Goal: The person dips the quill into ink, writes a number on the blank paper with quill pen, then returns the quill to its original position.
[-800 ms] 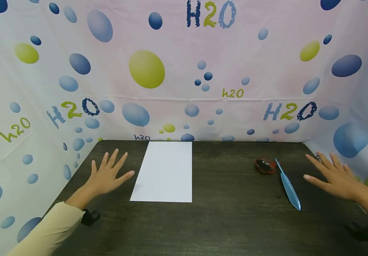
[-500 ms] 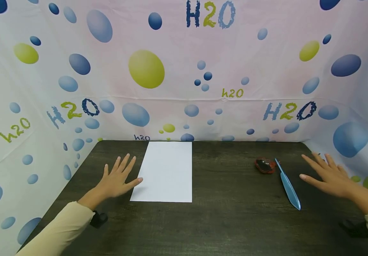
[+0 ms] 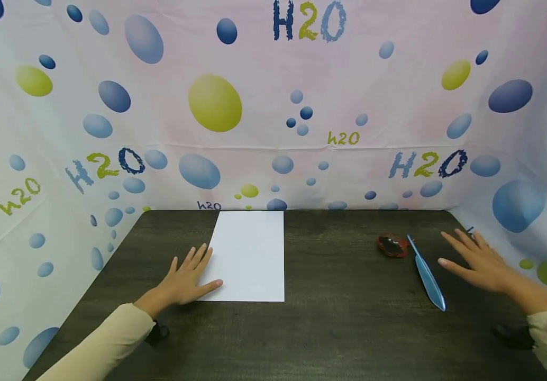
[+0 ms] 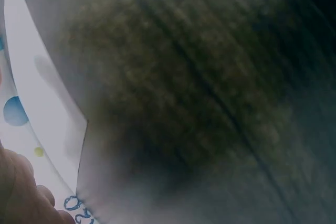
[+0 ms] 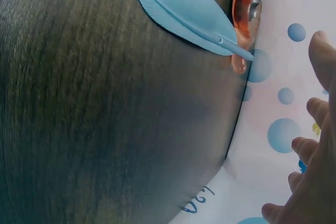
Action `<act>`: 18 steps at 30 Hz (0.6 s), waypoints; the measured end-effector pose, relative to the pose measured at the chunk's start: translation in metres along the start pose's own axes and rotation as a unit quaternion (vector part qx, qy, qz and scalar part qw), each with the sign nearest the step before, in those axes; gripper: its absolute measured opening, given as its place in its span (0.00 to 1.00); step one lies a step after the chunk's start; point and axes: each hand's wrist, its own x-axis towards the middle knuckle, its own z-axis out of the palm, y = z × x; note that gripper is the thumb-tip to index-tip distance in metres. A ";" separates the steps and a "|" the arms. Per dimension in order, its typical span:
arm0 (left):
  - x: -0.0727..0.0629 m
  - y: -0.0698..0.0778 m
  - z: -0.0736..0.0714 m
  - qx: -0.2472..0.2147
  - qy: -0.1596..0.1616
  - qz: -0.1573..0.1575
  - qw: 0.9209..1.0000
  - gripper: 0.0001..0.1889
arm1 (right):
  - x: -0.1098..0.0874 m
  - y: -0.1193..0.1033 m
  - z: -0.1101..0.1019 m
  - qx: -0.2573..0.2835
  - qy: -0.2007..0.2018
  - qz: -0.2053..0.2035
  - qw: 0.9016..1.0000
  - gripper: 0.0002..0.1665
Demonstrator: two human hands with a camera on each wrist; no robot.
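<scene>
The left hand (image 3: 187, 280) is over the left part of the white paper (image 3: 254, 259), and I cannot tell if it touches. The paper lies flat on the dark counter (image 3: 330, 333). The right hand (image 3: 480, 269) is right of the blue feather (image 3: 428, 280), which has a red and black thing (image 3: 391, 245) by its thin end. The 2 hands hold nothing, fingers spread.

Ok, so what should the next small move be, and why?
I'd say the right hand should ease left and pinch the blue feather-shaped object: it looks like the nearest object to that hand, which holds nothing. The left hand is over the left edge of the white sheet, farther from it.
</scene>
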 end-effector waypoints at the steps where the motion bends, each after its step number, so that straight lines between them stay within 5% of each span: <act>1: 0.000 0.001 0.001 0.000 -0.006 -0.002 1.000 0.49 | 0.001 0.000 0.001 0.001 0.002 -0.003 1.000 0.47; 9: -0.002 0.002 0.007 -0.007 -0.047 -0.001 0.999 0.48 | 0.008 -0.002 0.012 -0.002 -0.002 0.003 1.000 0.46; 18: -0.001 0.003 0.013 -0.018 -0.069 0.002 0.997 0.48 | 0.012 -0.001 0.021 0.068 -0.016 0.015 0.997 0.45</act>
